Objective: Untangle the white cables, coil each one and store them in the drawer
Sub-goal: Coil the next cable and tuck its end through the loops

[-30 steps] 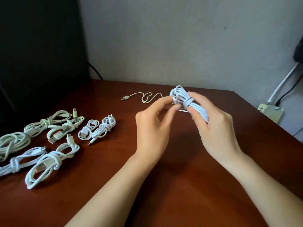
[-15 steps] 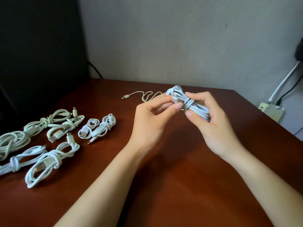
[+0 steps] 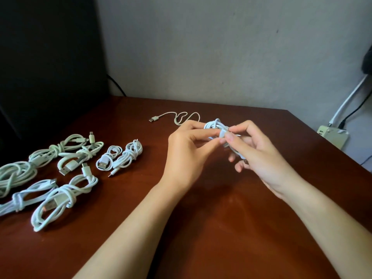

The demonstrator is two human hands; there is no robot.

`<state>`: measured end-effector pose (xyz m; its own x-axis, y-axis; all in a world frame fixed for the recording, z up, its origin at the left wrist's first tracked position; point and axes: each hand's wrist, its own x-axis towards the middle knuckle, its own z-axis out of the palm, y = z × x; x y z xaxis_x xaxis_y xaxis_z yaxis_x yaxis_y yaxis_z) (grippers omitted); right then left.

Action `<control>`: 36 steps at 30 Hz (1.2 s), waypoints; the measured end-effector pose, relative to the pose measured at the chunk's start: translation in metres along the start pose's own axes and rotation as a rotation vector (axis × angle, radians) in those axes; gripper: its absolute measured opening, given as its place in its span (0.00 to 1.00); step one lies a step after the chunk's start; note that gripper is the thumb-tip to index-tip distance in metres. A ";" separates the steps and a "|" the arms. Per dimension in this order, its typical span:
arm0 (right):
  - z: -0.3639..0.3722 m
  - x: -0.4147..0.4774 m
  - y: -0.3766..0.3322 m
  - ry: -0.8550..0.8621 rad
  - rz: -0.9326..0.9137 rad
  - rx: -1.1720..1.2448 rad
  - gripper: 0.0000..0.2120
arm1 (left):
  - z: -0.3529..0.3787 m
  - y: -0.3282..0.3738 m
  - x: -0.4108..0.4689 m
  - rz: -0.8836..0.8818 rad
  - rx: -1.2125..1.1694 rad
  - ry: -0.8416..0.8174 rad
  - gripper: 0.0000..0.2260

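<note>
The white coiled cable is up over the dark brown wooden table. The left hand and right hand pinch it (fingers curled round it). Other tied white cable bundles lie far left.

We note the left hand and right hand above the table: both bare. The forearms are uncovered as far as we see them. Visible nails are short and plain.

Head camera looks forward, down onto table.
</note>
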<state>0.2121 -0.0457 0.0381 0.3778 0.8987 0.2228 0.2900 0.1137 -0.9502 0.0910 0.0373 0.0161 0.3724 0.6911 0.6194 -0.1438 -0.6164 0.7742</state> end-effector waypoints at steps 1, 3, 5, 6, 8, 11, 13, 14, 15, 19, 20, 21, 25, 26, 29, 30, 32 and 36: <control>0.001 -0.001 0.001 0.016 -0.017 -0.048 0.16 | 0.001 0.000 -0.001 0.013 0.028 0.009 0.09; 0.004 -0.001 0.005 0.064 -0.064 -0.151 0.15 | 0.002 -0.001 -0.002 0.051 0.091 0.033 0.08; 0.008 -0.001 0.010 0.123 -0.131 -0.207 0.09 | 0.003 -0.002 -0.002 0.071 0.140 0.061 0.07; 0.009 -0.001 0.012 0.152 -0.168 -0.210 0.07 | 0.004 -0.003 -0.002 0.073 0.148 0.073 0.07; 0.013 -0.002 0.016 0.195 -0.228 -0.194 0.07 | 0.005 -0.002 -0.003 0.074 0.146 0.090 0.07; 0.016 -0.002 0.018 0.241 -0.271 -0.194 0.06 | 0.005 0.001 -0.004 0.067 0.149 0.085 0.06; 0.016 -0.002 0.017 0.276 -0.293 -0.181 0.10 | 0.007 0.004 -0.004 0.022 0.107 0.062 0.07; 0.015 -0.002 0.015 0.288 -0.301 -0.163 0.11 | 0.007 0.006 -0.005 -0.014 0.058 0.045 0.08; 0.014 -0.002 0.013 0.300 -0.315 -0.159 0.11 | 0.008 0.008 -0.005 -0.049 0.006 0.032 0.09; 0.012 0.000 0.011 0.331 -0.359 -0.174 0.13 | 0.007 0.015 -0.003 -0.154 -0.158 0.037 0.12; 0.012 0.001 0.012 0.326 -0.373 -0.172 0.13 | 0.007 0.014 -0.002 -0.183 -0.182 0.053 0.12; 0.012 0.001 0.012 0.317 -0.385 -0.174 0.14 | 0.007 0.013 -0.001 -0.204 -0.191 0.075 0.11; 0.015 -0.001 0.017 0.247 -0.396 -0.210 0.14 | 0.007 0.004 0.002 -0.309 -0.177 0.118 0.06; 0.015 -0.001 0.017 0.237 -0.393 -0.216 0.14 | 0.006 0.003 0.003 -0.333 -0.204 0.109 0.05; 0.013 0.000 0.017 0.231 -0.382 -0.221 0.12 | 0.003 0.003 0.004 -0.386 -0.352 0.032 0.08; 0.011 0.000 0.016 0.225 -0.373 -0.211 0.11 | 0.003 0.004 0.004 -0.389 -0.395 -0.003 0.10; 0.009 0.001 0.013 0.193 -0.338 -0.159 0.08 | 0.001 0.005 0.004 -0.382 -0.458 -0.059 0.13; 0.003 0.003 0.010 0.134 -0.220 -0.023 0.05 | -0.003 0.004 0.006 -0.355 -0.467 -0.136 0.14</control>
<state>0.2132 -0.0409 0.0283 0.4157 0.7892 0.4521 0.3974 0.2895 -0.8708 0.0904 0.0400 0.0234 0.5807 0.7512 0.3138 -0.3649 -0.1044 0.9252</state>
